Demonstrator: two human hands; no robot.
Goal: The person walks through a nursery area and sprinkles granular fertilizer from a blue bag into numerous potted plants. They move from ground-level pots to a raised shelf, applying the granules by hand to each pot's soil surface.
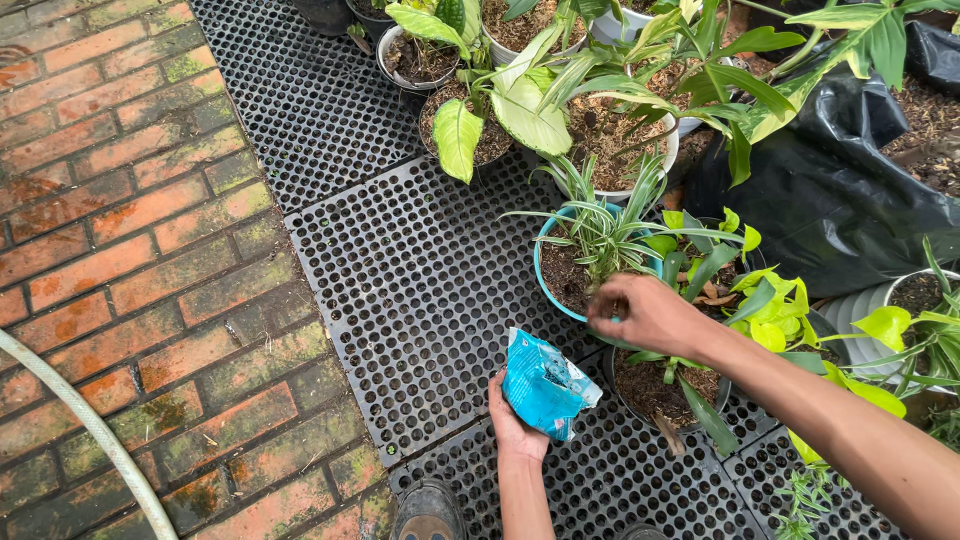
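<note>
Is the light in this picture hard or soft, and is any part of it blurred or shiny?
Head view: soft, even daylight with no hard shadows; the right hand over the blue pot looks slightly motion-blurred; the blue packet in the left hand and the black plastic sheet show dull sheen; the brick paving looks damp yet sharp.

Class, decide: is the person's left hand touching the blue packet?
Touching. The head view shows the left hand cupping the crumpled blue packet from below, fingers wrapped against its underside.
</note>
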